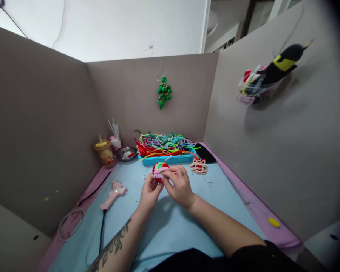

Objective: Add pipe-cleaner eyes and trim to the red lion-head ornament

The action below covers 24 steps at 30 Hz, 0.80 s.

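My left hand [149,192] and my right hand [179,185] meet over the light blue mat [164,230], both closed round a small pipe-cleaner figure [160,169] that is red with pink, green and yellow parts. The left hand grips it from below, and the right hand's fingers pinch its right side. A finished cream and red pipe-cleaner figure [198,166] lies on the mat just right of my hands. Behind them a blue tray [167,159] holds a heap of coloured pipe cleaners [164,144].
A pink glue gun [113,193] with its black cord lies left of my hands. A yellow jar [104,152], a cup of sticks [115,136] and a metal dish [127,153] stand at the back left. Grey partition walls [39,132] enclose the desk. A green ornament [164,92] hangs on the back wall.
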Motion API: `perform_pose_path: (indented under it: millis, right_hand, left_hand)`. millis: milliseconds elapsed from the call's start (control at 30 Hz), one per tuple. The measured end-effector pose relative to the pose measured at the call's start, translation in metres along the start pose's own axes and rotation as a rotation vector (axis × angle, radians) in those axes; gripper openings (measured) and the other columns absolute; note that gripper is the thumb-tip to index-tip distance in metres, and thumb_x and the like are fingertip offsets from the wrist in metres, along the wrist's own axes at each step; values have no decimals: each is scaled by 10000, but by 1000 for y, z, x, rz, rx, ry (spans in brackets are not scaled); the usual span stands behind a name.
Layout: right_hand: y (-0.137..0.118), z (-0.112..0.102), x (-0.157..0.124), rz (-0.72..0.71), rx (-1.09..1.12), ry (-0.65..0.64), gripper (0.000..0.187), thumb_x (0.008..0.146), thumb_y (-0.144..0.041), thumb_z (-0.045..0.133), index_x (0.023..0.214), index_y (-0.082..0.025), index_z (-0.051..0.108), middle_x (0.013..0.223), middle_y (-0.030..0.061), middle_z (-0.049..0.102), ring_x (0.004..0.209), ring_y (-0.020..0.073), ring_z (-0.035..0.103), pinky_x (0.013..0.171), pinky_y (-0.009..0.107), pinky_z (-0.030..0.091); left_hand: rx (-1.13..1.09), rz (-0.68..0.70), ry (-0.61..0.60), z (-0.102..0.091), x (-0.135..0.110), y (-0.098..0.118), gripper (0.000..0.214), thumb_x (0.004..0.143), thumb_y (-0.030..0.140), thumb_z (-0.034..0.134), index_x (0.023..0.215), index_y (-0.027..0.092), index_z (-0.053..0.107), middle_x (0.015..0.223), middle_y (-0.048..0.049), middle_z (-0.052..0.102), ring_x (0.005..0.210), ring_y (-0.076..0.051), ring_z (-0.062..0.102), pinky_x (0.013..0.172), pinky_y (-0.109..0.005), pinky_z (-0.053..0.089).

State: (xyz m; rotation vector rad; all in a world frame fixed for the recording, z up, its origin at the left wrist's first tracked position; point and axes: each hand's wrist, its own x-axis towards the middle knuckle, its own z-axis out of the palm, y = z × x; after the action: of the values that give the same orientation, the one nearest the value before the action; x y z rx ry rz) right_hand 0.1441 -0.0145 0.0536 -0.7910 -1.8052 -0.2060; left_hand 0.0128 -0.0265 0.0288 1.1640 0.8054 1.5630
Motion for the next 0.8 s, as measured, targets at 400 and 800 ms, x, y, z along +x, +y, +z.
perform_pose_path:
  millis: [400, 800]
  right_hand:
    - [1, 1, -1, 3, 35, 24, 219, 821, -205, 542, 1034, -199, 593, 982, 92, 579, 937, 226, 519, 841, 415, 437]
    - [2, 3, 0, 48, -6, -8, 160, 825, -219, 563, 961, -210, 647, 957, 80, 569, 927, 215, 505, 840, 397, 434]
  left_hand:
    - [-40, -14, 19, 1, 1, -1, 318, 679, 260, 730, 932, 186, 551, 923, -39, 669, 907, -183, 631, 843, -307, 469]
    - [-20, -15, 2, -1, 1, -2, 305, 670, 262, 734, 922, 180, 580, 937, -45, 654, 923, -187, 606, 830, -304, 469]
